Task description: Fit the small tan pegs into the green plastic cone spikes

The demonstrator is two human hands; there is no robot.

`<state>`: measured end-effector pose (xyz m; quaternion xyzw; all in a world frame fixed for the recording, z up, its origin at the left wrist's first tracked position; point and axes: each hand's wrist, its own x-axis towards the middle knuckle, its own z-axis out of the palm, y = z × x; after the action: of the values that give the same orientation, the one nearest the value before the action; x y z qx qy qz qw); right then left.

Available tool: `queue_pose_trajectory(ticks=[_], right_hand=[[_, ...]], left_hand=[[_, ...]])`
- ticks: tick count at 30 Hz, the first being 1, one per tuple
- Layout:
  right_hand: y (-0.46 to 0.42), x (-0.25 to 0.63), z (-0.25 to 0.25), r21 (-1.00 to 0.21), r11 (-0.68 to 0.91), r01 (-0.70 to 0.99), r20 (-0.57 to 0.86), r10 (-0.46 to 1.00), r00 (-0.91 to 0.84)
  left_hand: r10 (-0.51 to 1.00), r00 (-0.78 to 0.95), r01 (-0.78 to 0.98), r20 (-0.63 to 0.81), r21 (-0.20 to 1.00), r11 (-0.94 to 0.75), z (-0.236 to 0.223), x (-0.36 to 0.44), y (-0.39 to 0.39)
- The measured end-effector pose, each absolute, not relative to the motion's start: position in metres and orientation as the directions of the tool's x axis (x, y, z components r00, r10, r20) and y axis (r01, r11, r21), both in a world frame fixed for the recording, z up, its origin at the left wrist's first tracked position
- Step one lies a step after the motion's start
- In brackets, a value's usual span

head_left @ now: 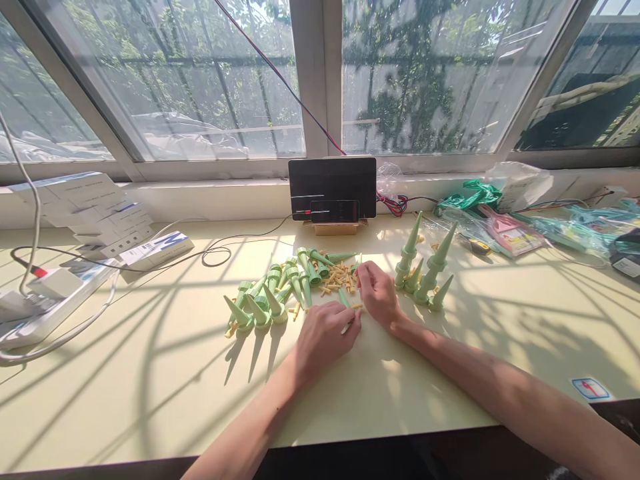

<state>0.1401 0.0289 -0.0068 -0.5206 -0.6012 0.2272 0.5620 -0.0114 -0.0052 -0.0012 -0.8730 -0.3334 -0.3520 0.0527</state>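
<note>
Open tabletop (400,393) before green cones (257,310)

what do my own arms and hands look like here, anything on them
Both arms are bare as far as they show, with no sleeve in view. The left hand and the right hand wear no gloves, and I can make out no watch, bracelet or ring. No cable or printed marking shows on either arm.
</note>
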Motion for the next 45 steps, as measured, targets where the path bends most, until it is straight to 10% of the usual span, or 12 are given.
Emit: queue_pose_trajectory(ticks=[45], right_hand=[[0.037, 0.146, -0.015, -0.640, 0.386, 0.664, 0.416, 0.901, -0.122]], left_hand=[[0.497, 0.660, 0.482, 0.564, 0.189, -0.855, -0.003, -0.004, -0.018]])
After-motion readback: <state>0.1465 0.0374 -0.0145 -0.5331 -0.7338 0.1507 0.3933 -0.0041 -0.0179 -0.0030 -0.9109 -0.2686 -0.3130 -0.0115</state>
